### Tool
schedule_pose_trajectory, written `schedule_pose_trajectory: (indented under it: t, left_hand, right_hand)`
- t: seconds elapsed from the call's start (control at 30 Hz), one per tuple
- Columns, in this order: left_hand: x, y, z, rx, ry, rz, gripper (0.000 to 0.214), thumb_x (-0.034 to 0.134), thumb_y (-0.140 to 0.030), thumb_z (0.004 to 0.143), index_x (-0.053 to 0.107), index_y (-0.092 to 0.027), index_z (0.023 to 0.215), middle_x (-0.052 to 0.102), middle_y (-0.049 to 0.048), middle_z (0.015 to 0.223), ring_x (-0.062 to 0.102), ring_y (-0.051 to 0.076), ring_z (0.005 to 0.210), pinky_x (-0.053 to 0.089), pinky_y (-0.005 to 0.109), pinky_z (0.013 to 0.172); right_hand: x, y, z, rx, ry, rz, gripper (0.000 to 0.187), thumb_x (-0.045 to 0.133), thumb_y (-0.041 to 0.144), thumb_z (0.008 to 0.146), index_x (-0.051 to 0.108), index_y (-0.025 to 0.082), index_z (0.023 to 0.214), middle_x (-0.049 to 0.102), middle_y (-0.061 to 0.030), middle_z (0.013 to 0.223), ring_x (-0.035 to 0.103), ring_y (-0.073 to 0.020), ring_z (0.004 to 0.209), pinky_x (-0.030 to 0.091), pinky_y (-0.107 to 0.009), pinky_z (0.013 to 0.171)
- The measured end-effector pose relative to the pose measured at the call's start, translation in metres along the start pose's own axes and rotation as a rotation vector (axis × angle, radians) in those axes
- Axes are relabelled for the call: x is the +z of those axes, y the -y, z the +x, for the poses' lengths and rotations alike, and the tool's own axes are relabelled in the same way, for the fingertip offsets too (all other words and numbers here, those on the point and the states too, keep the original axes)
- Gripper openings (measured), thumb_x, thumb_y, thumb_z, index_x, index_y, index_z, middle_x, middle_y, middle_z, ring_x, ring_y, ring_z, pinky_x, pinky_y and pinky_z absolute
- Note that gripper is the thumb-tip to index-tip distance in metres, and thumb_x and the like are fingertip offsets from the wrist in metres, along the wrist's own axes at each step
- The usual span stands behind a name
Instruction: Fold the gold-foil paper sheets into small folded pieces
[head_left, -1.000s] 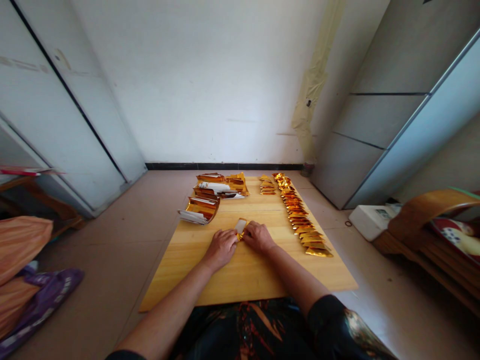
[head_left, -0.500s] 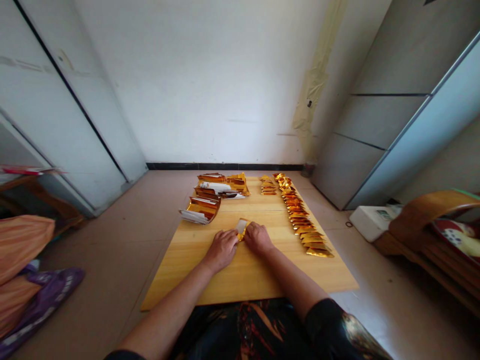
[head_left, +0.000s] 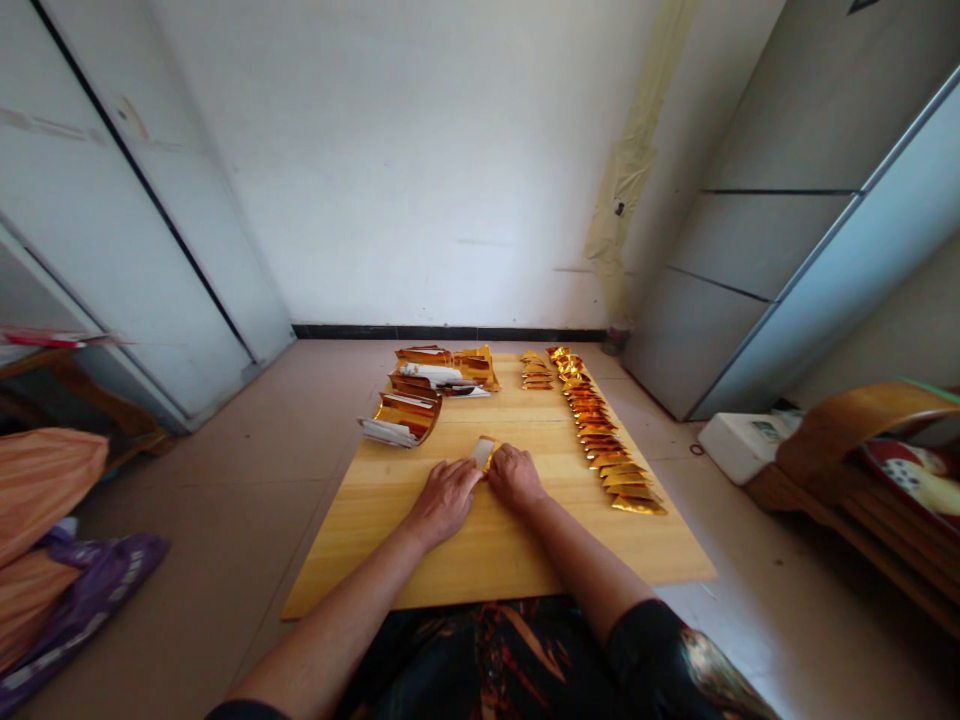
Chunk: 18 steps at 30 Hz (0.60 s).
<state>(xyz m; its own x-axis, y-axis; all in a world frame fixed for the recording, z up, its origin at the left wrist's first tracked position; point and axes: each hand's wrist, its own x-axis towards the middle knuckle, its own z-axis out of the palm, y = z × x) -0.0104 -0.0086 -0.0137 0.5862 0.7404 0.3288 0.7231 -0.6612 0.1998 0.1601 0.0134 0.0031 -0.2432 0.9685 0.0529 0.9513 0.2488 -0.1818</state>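
A small sheet of gold foil paper [head_left: 484, 452], its whitish side facing up and a gold edge showing, lies on the wooden table [head_left: 420, 575] between my hands. My left hand [head_left: 446, 498] presses fingers together on its lower left edge. On the right edge, my right hand [head_left: 516, 474] has its fingers curled closed over the paper. My fingertips partly cover the sheet. To the right runs a long row of folded gold paper pieces [head_left: 600, 440], with a shorter row of similar folded pieces [head_left: 536, 375] at the back.
Curled stacks of gold and white paper [head_left: 409, 410] rest at the table's back left, near more gold sheets [head_left: 476, 368]. Beyond stand a white wall [head_left: 435, 200] and a grey fridge [head_left: 750, 240]. A white box [head_left: 739, 445] and wooden furniture [head_left: 840, 450] are at right.
My left fingers have shifted slightly right and up along the paper's lower edge, covering the gold that showed there. My right hand has hardly moved.
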Motion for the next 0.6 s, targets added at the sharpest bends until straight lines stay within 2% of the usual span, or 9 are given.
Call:
schedule_pose_trajectory:
  t: [0.33, 0.6]
  left_hand:
    - [0.004, 0.002, -0.001, 0.017, -0.019, 0.021, 0.032, 0.044, -0.009, 0.082, 0.061, -0.021, 0.106, 0.058, 0.0101, 0.125, 0.048, 0.023, 0.12, 0.038, 0.045, 0.099]
    - [0.002, 0.002, -0.001, 0.001, 0.01, 0.028, 0.03, 0.046, -0.009, 0.082, 0.063, -0.022, 0.103, 0.058, 0.0094, 0.126, 0.048, 0.023, 0.121, 0.037, 0.045, 0.099]
  right_hand:
    - [-0.002, -0.001, -0.002, -0.012, -0.023, 0.072, 0.018, 0.045, 0.022, 0.089, 0.062, 0.016, 0.089, 0.062, -0.0082, 0.096, 0.056, -0.0167, 0.089, 0.036, -0.027, 0.076]
    - [0.0, -0.016, 0.0, -0.062, -0.081, 0.279, 0.016, 0.048, 0.011, 0.084, 0.062, 0.017, 0.081, 0.061, -0.0038, 0.09, 0.057, -0.0121, 0.081, 0.039, -0.02, 0.071]
